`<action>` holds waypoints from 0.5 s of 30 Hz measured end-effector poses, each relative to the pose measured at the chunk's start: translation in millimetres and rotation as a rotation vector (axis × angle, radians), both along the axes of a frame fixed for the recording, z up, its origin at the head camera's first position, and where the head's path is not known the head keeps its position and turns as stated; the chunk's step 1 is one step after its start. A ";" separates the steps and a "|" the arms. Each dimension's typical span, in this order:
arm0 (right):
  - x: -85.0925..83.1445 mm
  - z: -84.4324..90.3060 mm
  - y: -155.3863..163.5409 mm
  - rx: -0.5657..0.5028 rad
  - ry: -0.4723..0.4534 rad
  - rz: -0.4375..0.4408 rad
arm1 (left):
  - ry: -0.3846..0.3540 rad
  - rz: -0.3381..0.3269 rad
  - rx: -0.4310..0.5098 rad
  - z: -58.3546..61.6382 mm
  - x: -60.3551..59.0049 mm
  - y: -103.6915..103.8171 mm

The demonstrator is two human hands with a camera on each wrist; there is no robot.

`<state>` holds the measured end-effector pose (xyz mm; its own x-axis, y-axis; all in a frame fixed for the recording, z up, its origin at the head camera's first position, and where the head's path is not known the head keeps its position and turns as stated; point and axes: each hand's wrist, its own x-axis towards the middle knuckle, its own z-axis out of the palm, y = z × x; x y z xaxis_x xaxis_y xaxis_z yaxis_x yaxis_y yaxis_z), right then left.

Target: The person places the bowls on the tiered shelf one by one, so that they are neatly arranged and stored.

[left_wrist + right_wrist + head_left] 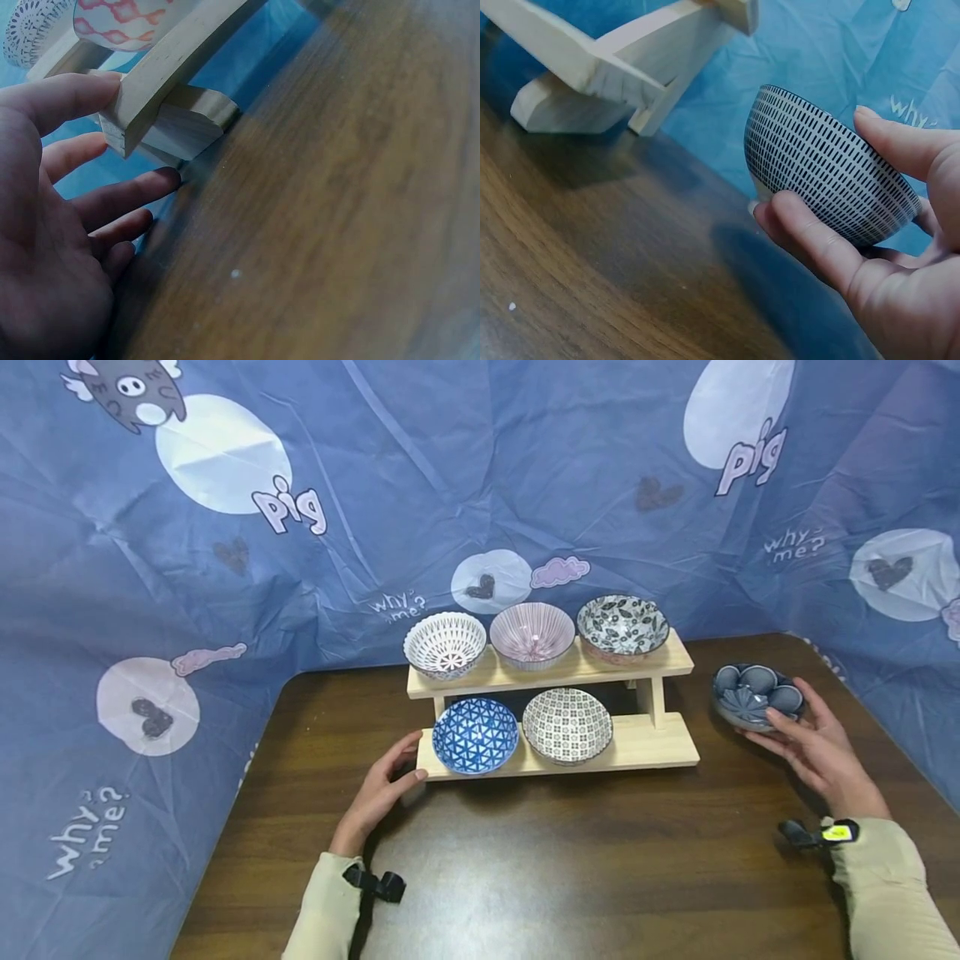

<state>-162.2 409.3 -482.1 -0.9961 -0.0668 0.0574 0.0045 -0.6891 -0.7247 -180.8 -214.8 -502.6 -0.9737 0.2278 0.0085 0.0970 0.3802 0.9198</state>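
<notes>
At the right of the head view, my right hand (832, 752) holds a grey-blue bowl (738, 706) with its thumb at the rim and fingers underneath. The right wrist view shows this bowl's outside (817, 165), covered in short dark dashes, tilted above the table. My left hand (386, 789) pinches the left end of a two-tier wooden stand (652, 752) between thumb and index finger, its other fingers spread below the board. Nearest to that hand is a blue triangle-patterned bowl (476, 736) on the lower tier, beside a grey-and-white patterned bowl (567, 727).
On the upper tier stand a white bowl with dark marks (446, 643), a pinkish striped bowl (532, 635) and a black-and-white leaf-patterned bowl (622, 625). A brown wooden table (562, 868) carries the stand. Behind hangs a blue printed cloth (420, 468).
</notes>
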 end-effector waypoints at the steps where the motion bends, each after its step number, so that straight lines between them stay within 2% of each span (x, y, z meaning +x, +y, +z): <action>1: 1.8 1.3 0.7 -0.010 0.001 0.005 | -0.006 0.000 0.002 0.3 -0.2 0.2; 9: 18.1 12.8 0.9 -0.046 0.028 0.035 | 0.004 -0.010 0.002 1.5 -0.3 -0.1; 15: 29.4 17.5 -4.7 -0.061 0.107 0.091 | 0.006 -0.011 0.000 1.5 0.6 -0.4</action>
<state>-132.8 404.7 -464.6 -0.9741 -0.1499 0.1692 -0.0057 -0.7321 -0.6812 -180.2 -215.3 -501.1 -0.9710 0.2387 0.0139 0.1063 0.3789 0.9193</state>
